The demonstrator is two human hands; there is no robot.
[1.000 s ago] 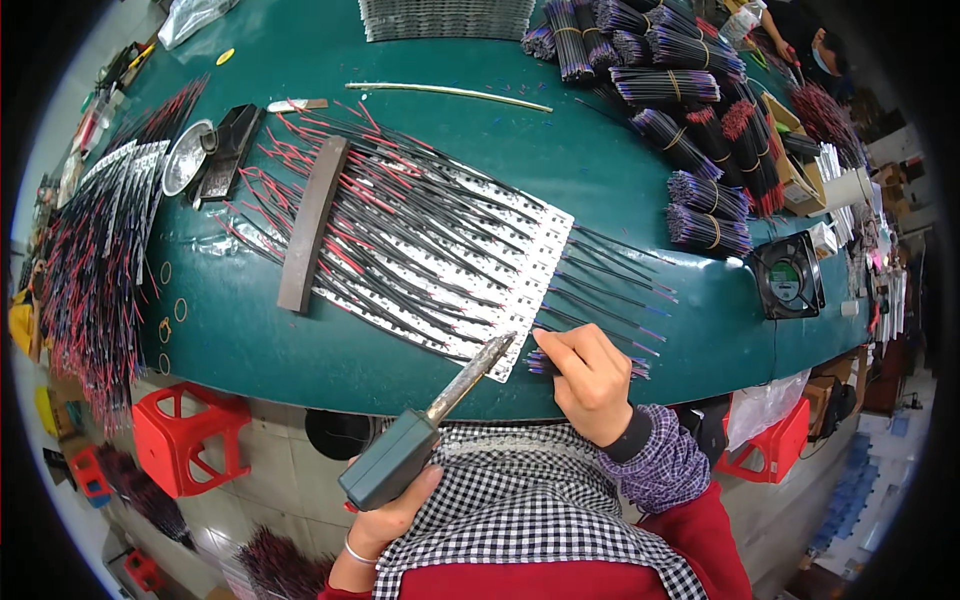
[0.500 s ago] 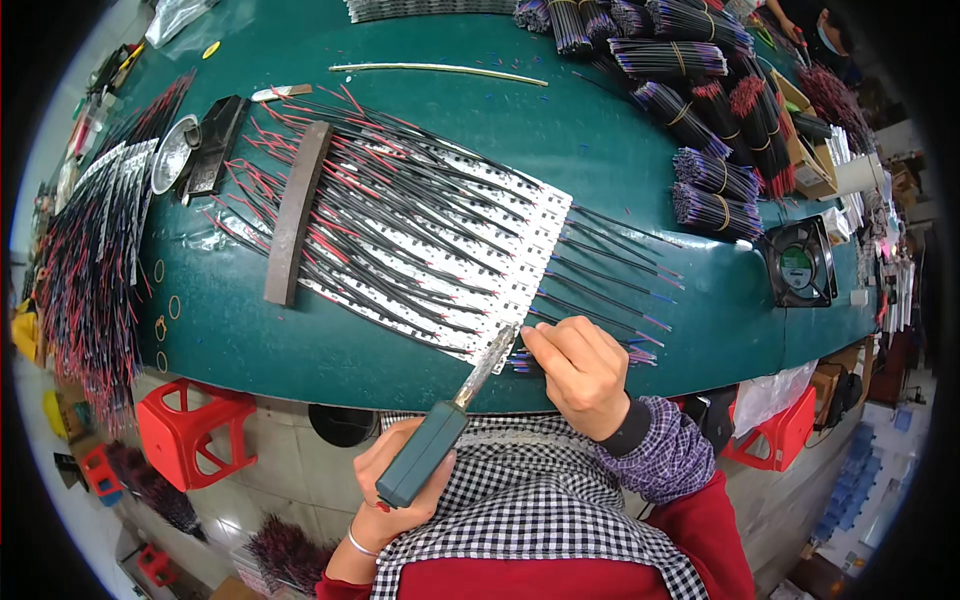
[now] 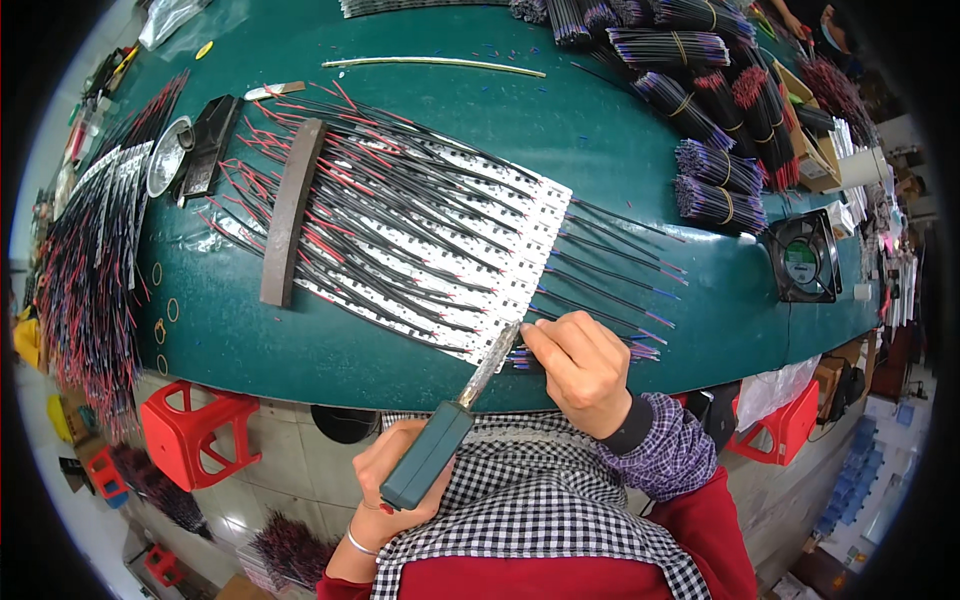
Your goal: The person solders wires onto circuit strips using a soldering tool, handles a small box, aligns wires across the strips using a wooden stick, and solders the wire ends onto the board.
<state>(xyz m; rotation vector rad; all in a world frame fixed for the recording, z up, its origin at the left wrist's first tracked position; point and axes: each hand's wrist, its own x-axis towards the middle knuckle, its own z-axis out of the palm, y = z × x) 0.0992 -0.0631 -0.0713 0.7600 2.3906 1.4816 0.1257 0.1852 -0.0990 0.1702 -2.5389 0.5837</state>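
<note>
The left hand [image 3: 392, 488] sits at the 6 o'clock edge of the view, below the table rim, fingers wrapped around the teal handle of a soldering iron [image 3: 437, 447]. The wrist is bent upward and a thin bracelet shows on it. The iron slants up toward 1 o'clock, its metal shaft ending at the near edge of the white circuit strips [image 3: 440, 262], just beside the right fingertips.

The right hand [image 3: 577, 368] rests on the near rim of the green table [image 3: 590, 140], just right of centre. Its forearm enters from 5 o'clock in a purple checked cuff with a dark band at the wrist. The knuckles are raised and the fingers curl down, pinching a thin dark wire [image 3: 527, 362] at the point where the iron's tip meets the strips. Whether the tip actually touches the wire cannot be told.

The white circuit strips lie side by side at the centre of the table, running from 10 o'clock toward 4 o'clock. Red and black leads cross them, and loose dark wires [image 3: 620, 270] fan out from their right end toward 3 o'clock. A brown curved bar [image 3: 291, 213] lies across the leads at the left end of the strips.

Bundled wires [image 3: 715, 125] are stacked at 1 o'clock. A small square fan [image 3: 802, 258] stands at 3 o'clock. More red and black wire sets [image 3: 85, 270] hang at 9 o'clock. A red stool [image 3: 195, 432] stands under the table at 8 o'clock.
</note>
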